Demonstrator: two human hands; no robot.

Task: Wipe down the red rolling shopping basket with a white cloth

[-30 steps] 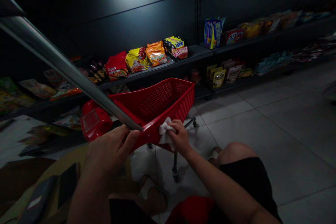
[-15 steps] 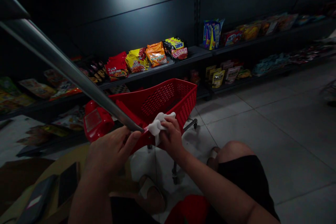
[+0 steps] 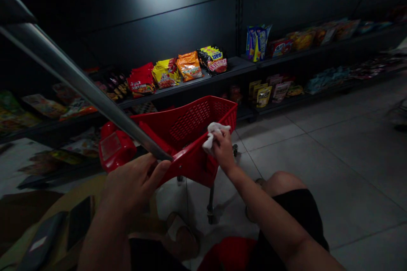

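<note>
A red plastic shopping cart [image 3: 193, 169] with a perforated basket stands in front of me. A grey metal bar [image 3: 95, 89] slants from the upper left down to its near rim. My left hand [image 3: 136, 182] is closed on the cart's edge at the foot of that bar, thumb on top; its fingertips are hidden. In my right hand [image 3: 224, 152] is a crumpled white cloth [image 3: 216, 129], pinched and pressed on the near side rim, toward the basket's far end.
Behind the cart runs a dark shelf [image 3: 238, 65] with snack packets [image 3: 189, 66] in rows. Two dark phone-like devices [image 3: 44, 237] lie on a yellowish surface at lower left. A cart wheel [image 3: 210, 214] rests on the tiled floor [image 3: 349, 156] near my feet.
My right hand has slid the white cloth along the rim, away from my left hand, to the right and slightly up. My left hand has stayed at the foot of the bar.
</note>
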